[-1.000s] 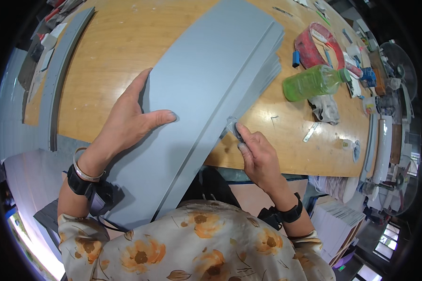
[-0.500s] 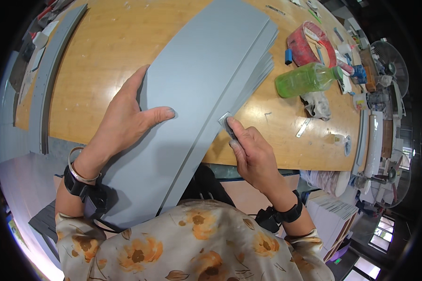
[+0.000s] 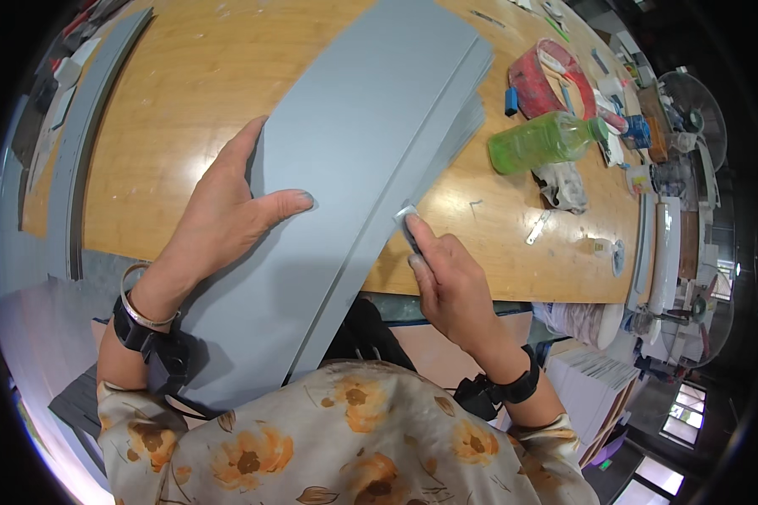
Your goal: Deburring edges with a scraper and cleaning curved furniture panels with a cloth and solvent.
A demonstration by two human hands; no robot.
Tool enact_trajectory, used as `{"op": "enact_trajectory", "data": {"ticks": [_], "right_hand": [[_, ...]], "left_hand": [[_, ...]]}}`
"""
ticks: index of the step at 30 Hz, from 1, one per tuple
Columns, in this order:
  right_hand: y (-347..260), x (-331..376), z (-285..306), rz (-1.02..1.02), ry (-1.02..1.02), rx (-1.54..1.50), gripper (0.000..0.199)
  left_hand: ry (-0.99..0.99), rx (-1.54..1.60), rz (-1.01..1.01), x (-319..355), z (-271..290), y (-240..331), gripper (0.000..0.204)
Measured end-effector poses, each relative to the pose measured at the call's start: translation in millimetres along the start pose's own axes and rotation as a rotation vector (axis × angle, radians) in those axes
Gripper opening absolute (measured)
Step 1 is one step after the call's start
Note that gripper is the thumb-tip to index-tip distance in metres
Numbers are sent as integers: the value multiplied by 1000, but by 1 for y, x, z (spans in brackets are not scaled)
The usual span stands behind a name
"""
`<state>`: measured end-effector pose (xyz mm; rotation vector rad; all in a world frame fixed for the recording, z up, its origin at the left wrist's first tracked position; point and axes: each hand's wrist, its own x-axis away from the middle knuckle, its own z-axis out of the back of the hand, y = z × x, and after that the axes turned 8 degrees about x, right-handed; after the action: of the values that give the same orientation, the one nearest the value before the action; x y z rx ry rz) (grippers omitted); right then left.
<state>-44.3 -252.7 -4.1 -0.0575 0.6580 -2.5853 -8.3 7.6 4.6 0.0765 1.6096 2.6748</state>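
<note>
A long blue-grey panel (image 3: pixel 345 151) slants across the table's front edge toward my body, with a groove along its right side. More grey layers (image 3: pixel 463 126) fan out beneath its far right edge. My left hand (image 3: pixel 219 210) grips the panel's left edge, thumb flat on top and fingers over the side. At the right edge my right hand (image 3: pixel 451 273) pinches a small flat piece (image 3: pixel 405 214) with a pale, shiny end. That end touches the panel's edge strip; the rest is hidden by my fingers.
On the wooden table (image 3: pixel 177 101), a green-tinted bottle (image 3: pixel 539 143) lies beside a red round container (image 3: pixel 543 84), a blue block (image 3: pixel 511 101) and a crumpled rag (image 3: pixel 562 185). A metal strip (image 3: pixel 537 227) lies nearer. Another long grey panel (image 3: pixel 93 135) stands left.
The view has shifted slightly, so the table items sit a little further left. My left hand keeps its hold; the right hand stays at the panel's edge with the small piece.
</note>
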Motion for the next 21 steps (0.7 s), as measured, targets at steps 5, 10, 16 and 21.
{"op": "enact_trajectory", "data": {"ticks": [5, 10, 16, 21], "right_hand": [[7, -1, 14, 26, 57, 116, 44], [-21, -34, 54, -92, -125, 205, 36], [-24, -35, 43, -74, -174, 273, 34], [-29, -29, 30, -13, -134, 321, 36]], "left_hand": [[-9, 5, -23, 1, 1, 3, 85], [8, 1, -29, 3, 2, -1, 83], [-16, 40, -11, 3, 3, 7, 77], [19, 27, -56, 3, 1, -2, 74]]}}
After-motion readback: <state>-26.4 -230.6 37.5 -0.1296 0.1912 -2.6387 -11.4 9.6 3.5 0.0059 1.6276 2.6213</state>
